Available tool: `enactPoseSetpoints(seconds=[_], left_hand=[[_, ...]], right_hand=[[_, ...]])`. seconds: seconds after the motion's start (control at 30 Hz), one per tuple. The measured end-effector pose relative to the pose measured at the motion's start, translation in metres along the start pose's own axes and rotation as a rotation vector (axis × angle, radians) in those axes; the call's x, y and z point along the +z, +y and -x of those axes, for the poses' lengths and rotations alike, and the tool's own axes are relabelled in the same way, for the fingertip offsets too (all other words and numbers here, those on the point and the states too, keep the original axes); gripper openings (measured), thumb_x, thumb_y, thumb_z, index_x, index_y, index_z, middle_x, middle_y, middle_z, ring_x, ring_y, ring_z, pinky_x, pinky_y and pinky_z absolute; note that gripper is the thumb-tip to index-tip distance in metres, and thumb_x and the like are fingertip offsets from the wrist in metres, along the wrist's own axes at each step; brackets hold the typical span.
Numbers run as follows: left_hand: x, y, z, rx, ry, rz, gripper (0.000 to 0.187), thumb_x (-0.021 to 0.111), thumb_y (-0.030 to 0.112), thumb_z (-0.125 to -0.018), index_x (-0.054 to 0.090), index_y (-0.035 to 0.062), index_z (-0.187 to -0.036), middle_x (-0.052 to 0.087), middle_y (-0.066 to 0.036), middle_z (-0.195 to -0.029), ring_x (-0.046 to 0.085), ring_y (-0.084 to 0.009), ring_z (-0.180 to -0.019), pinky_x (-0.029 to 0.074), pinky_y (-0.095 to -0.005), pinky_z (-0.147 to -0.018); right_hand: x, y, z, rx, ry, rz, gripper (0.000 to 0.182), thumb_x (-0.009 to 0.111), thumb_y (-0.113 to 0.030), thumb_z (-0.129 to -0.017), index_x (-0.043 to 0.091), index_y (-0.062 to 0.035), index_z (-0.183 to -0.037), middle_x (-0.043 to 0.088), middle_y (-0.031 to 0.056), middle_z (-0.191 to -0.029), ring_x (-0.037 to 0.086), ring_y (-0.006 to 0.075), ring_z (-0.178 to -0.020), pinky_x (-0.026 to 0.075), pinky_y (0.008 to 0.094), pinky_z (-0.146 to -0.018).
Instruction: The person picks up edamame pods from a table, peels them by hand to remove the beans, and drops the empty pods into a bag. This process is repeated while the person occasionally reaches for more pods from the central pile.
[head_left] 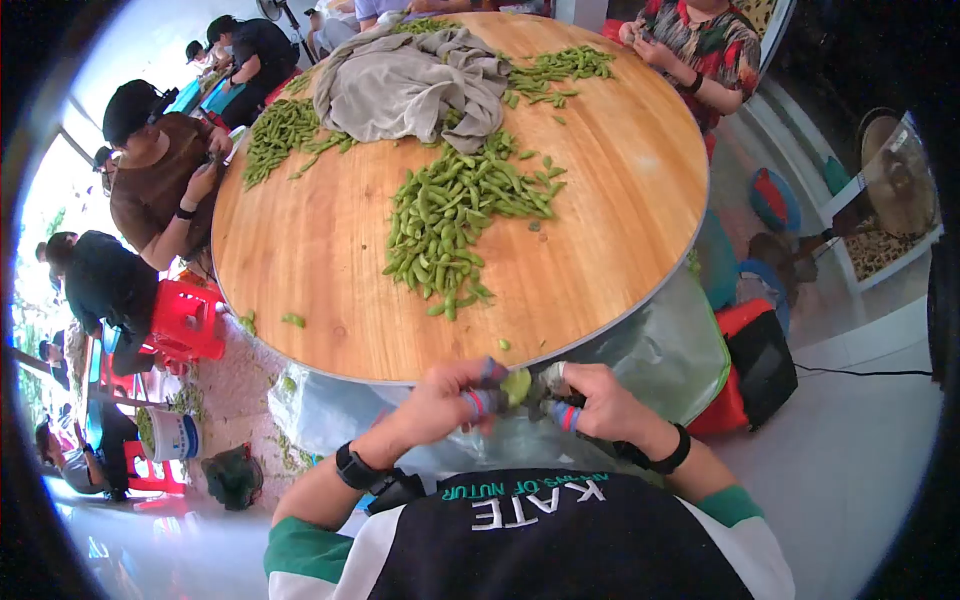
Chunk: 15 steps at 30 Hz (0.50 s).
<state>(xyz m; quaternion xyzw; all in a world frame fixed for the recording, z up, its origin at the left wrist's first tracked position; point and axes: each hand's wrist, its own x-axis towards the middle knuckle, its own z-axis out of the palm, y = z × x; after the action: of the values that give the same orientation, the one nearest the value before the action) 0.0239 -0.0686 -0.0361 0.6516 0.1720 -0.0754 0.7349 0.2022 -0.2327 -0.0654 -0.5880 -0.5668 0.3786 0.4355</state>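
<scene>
My left hand (pixel 452 402), fingers partly wrapped in coloured tape, pinches a green edamame pod (pixel 516 386) just off the table's near edge. Close beside it, my right hand (pixel 598 402) is closed, its taped fingertips almost meeting the left ones; what they grip, if anything, is hidden. A large pile of edamame pods (pixel 440 220) lies on the round wooden table (pixel 600 250) beyond my hands. One small green piece (pixel 504 344) rests near the table edge in front of them.
A crumpled grey cloth (pixel 410 85) covers part of the pods at the far side. Clear plastic sheeting (pixel 640 350) hangs below the table's edge. People sit around the table, one at left (pixel 160 180), another at right (pixel 700 60). Red stools (pixel 185 320) and a white bucket (pixel 175 435) stand left.
</scene>
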Motion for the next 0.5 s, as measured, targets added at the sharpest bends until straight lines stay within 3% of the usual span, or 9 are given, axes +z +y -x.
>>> enactPoseSetpoints(seconds=[0.07,0.2,0.27,0.33,0.4,0.5], left_hand=[[-0.007,-0.006,-0.003,-0.002,0.157,-0.049,0.021,0.052,0.001,-0.087,0.059,0.0030,-0.107,0.056,0.002,-0.077,0.052,-0.0066,-0.063,0.043,-0.0229,-0.057],[0.007,-0.009,-0.011,0.232,0.284,0.111,0.023,0.058,-0.003,-0.084,0.052,0.0044,-0.105,0.057,0.001,-0.085,0.054,-0.0053,-0.075,0.043,-0.0208,-0.062],[0.007,-0.011,-0.015,0.234,0.304,0.086,0.028,0.059,-0.004,-0.083,0.050,0.0048,-0.108,0.057,0.001,-0.089,0.054,-0.0059,-0.079,0.044,-0.0212,-0.066],[0.008,-0.012,-0.018,0.231,0.321,0.058,0.032,0.059,-0.005,-0.082,0.048,0.0051,-0.110,0.056,0.001,-0.094,0.054,-0.0065,-0.083,0.045,-0.0217,-0.069],[0.012,-0.012,-0.020,0.352,0.318,-0.054,0.033,0.059,-0.004,-0.082,0.047,0.0051,-0.111,0.057,0.000,-0.093,0.056,-0.0081,-0.083,0.046,-0.0228,-0.070],[0.016,0.000,-0.015,0.314,0.243,0.052,0.029,0.054,-0.007,-0.083,0.047,0.0028,-0.109,0.057,-0.002,-0.089,0.054,-0.0084,-0.079,0.045,-0.0235,-0.067]], right_hand=[[0.004,-0.013,-0.004,0.049,0.143,-0.074,0.020,0.066,-0.008,-0.076,0.057,0.0004,-0.092,0.058,0.0142,-0.075,0.057,0.0217,-0.067,0.046,0.0326,-0.063],[0.012,-0.023,-0.007,-0.011,0.352,0.017,0.022,0.069,-0.007,-0.076,0.057,0.0012,-0.092,0.057,0.0147,-0.074,0.057,0.0260,-0.066,0.047,0.0326,-0.062],[0.015,-0.026,-0.009,-0.304,0.472,0.254,0.026,0.072,-0.008,-0.074,0.056,0.0021,-0.092,0.057,0.0151,-0.074,0.058,0.0291,-0.066,0.047,0.0334,-0.061],[0.018,-0.018,-0.011,-0.258,0.427,0.288,0.026,0.072,-0.009,-0.074,0.056,0.0015,-0.092,0.057,0.0152,-0.075,0.059,0.0287,-0.066,0.047,0.0334,-0.061],[0.018,-0.016,-0.014,-0.214,0.379,0.321,0.027,0.073,-0.009,-0.073,0.056,0.0008,-0.092,0.058,0.0154,-0.076,0.060,0.0283,-0.067,0.047,0.0334,-0.061],[0.021,-0.014,-0.013,-0.044,0.384,0.081,0.028,0.074,-0.011,-0.074,0.056,-0.0001,-0.093,0.059,0.0153,-0.076,0.061,0.0277,-0.069,0.047,0.0336,-0.062]])
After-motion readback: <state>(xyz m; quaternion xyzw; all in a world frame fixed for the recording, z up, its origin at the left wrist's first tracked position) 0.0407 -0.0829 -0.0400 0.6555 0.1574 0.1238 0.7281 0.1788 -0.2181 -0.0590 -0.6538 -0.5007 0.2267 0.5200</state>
